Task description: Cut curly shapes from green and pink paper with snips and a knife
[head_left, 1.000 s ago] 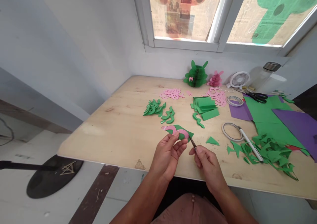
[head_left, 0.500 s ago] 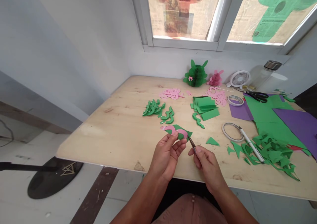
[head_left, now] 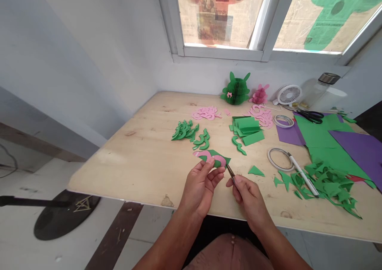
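Front-left of the green paper stack point(head_left: 248, 130), a pink paper cutout point(head_left: 221, 160) and green sheet point(head_left: 228, 160) are pinched by the left hand point(head_left: 199, 186), presumably against slippage; scissors point(head_left: 230, 172) are gripped in the curled right hand point(head_left: 249, 194).

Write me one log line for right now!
left hand: holds pink cutout over green paper | right hand: holds scissors, blades at paper's edge | nearby: green scrap on table

Window point(head_left: 276, 27): top right of frame. Fan point(head_left: 289, 95): upright, upper right, just left of bottle point(head_left: 319, 89). Green ornament point(head_left: 237, 91) and pink ornament point(head_left: 259, 95): side by side, left of fan. Pen point(head_left: 303, 175): lower right. Black base point(head_left: 53, 220): round, on floor point(head_left: 143, 222), lower left.
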